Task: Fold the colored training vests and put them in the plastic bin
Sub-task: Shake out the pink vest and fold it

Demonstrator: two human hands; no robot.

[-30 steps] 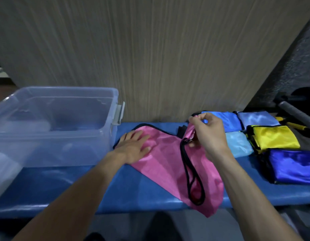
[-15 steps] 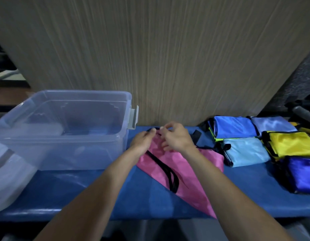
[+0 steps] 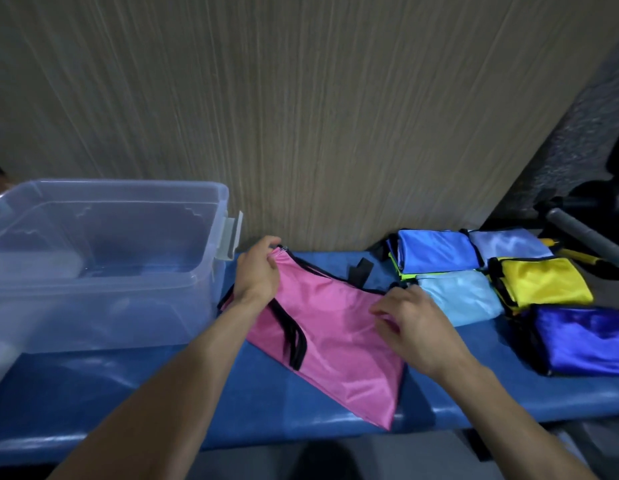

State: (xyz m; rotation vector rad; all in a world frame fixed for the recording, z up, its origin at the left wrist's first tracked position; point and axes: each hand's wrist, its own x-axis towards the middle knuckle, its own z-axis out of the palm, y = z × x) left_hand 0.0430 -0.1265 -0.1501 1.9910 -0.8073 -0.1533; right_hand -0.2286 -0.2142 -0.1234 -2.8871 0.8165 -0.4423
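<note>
**Pink vest pinned at both ends on the blue bench**

From my remote seat I see the left hand (image 3: 258, 271) with fingers curled, pinching the top corner of the pink vest (image 3: 330, 332) at about 11 o'clock of the cloth. The right hand (image 3: 413, 323) rests on the vest's 3 o'clock edge, fingers loosely bent and pressing the fabric; I cannot tell whether it grips. The vest is smooth, shiny, black-trimmed, lying slantwise with its low corner over the front edge of the padded blue bench (image 3: 162, 393). At 9 o'clock stands the clear plastic bin (image 3: 103, 271), touching no vest. At 3 o'clock lie folded vests in glossy rectangles: blue (image 3: 438, 251), pale lilac (image 3: 509, 242), light blue (image 3: 460, 296), yellow (image 3: 543, 282), deep blue (image 3: 582, 337).
</note>
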